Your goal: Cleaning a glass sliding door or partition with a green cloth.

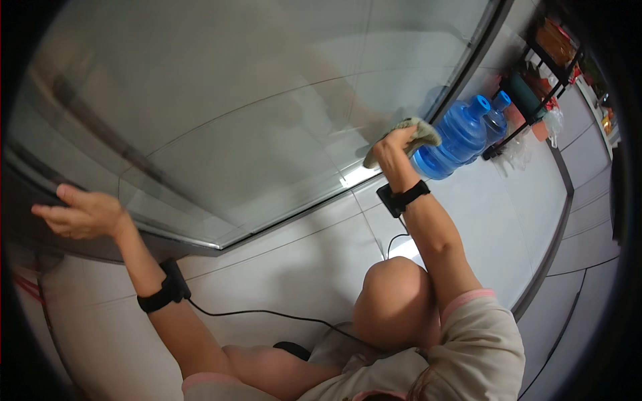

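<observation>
In my right hand (397, 141) is a greenish-grey cloth (420, 134), pressed to the lower right part of a large glass panel (281, 115). The cloth lies near the panel's dark right-hand frame (464, 72), and a faint reflection of my arm shows in the glass. Off to the left, my left hand (83, 213) is empty, its fingers extended and the thumb apart. It is near the dark frame at the panel's left side; whether it touches that frame I cannot tell. Each wrist wears a black strap with a small box and a cable.
Two blue water-cooler bottles (454, 138) stand on the tiled floor (481, 215) just beyond the panel's right edge. Behind them is a black shelf rack (544, 95) with bags and other goods. A black cable (261, 312) runs from my left wrist across my lap. My bent knee (396, 301) is below my right arm.
</observation>
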`<move>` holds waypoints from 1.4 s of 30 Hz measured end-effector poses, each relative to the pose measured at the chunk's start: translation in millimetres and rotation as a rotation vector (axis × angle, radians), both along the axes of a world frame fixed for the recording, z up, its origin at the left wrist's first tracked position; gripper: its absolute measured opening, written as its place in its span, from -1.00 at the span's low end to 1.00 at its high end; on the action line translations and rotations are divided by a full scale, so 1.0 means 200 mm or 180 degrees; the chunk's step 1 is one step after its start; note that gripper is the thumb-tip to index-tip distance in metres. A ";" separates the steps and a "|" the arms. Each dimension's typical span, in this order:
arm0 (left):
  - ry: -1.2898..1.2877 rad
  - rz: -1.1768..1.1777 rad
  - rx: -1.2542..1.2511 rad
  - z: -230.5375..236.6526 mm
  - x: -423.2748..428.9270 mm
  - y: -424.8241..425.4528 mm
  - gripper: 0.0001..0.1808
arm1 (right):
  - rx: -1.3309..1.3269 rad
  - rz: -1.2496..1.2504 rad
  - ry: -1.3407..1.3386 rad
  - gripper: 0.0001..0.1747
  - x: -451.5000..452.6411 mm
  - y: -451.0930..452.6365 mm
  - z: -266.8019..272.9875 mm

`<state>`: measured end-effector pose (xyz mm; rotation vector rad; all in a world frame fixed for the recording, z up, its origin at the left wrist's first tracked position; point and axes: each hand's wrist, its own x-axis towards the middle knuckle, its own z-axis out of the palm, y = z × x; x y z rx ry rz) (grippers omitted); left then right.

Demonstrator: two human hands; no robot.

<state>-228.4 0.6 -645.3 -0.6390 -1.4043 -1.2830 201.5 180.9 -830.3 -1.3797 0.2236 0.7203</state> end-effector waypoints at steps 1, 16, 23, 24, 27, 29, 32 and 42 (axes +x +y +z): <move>-0.0026 0.0039 0.0006 0.01 0.01 0.00 -0.36 | -0.0037 0.0085 -0.0363 -0.09 0.00 -0.01 0.08; 0.0108 -0.0266 0.0085 0.00 0.00 -0.01 -0.31 | 0.2224 -0.0609 -0.5916 -0.33 -0.32 -0.19 1.19; 0.0495 -0.0545 0.0182 0.01 0.02 0.01 -0.36 | 0.2692 -0.0536 -0.6456 -0.41 -0.30 -0.21 0.83; 0.0448 -0.0314 0.0102 0.06 -0.02 -0.05 -0.36 | 0.2581 -0.0268 -0.6385 -0.33 -0.30 -0.20 0.72; -0.0094 -0.0495 -0.0023 0.04 -0.04 -0.03 -0.35 | 0.2188 0.0527 -0.6399 -0.25 -0.19 -0.16 0.36; -0.0176 -0.0508 0.0019 0.04 0.03 -0.02 -0.36 | 0.1916 0.0386 -0.6736 -0.23 -0.17 -0.17 0.20; -0.0184 -0.0061 -0.0005 0.01 -0.10 -0.03 -0.35 | 0.1527 0.0409 -0.6736 -0.64 -0.20 -0.21 -0.05; -0.0253 -0.0478 0.0066 0.01 -0.05 -0.03 -0.45 | 0.0903 0.2054 -0.4181 -0.49 -0.23 -0.33 -0.87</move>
